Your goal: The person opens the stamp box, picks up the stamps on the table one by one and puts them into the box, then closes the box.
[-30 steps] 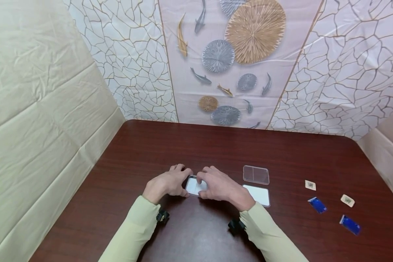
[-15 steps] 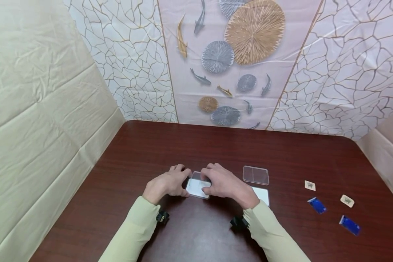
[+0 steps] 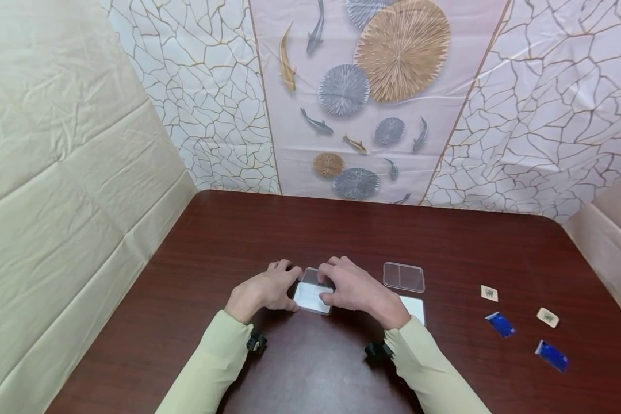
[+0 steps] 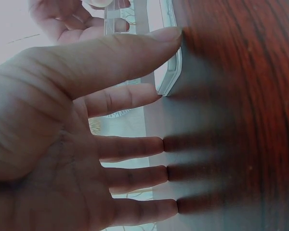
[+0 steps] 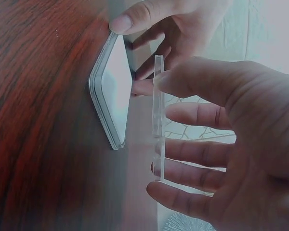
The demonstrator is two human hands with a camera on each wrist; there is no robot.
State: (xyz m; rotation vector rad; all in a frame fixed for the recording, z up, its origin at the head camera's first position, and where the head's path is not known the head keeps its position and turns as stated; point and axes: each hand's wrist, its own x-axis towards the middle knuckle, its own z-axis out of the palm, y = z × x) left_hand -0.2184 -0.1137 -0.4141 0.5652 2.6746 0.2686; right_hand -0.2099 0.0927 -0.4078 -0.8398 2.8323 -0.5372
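Note:
In the head view, my left hand [image 3: 266, 289] steadies a shallow case with a white inside [image 3: 308, 298] on the table. Its thumb and index finger grip the left end of this case, while the other fingertips rest on the tabletop, as the left wrist view shows. My right hand [image 3: 354, 292] holds a clear plastic lid [image 5: 158, 106] by its edges, thumb at the near side and fingers at the far side. That lid hangs above the case, apart from it, with a gap plain in the right wrist view. In the head view my right hand hides part of both.
Right of my hands lie a second clear lid [image 3: 403, 277] and a second white case [image 3: 416, 309], partly behind my right wrist. Farther right are a square cream piece [image 3: 489, 293], a rounded one [image 3: 548, 317], and two blue packets [image 3: 500, 324] [image 3: 551, 355].
My right hand has moved slightly right and away from me, and the clear lid now shows raised above the case's far side. My left hand and the case have stayed put.

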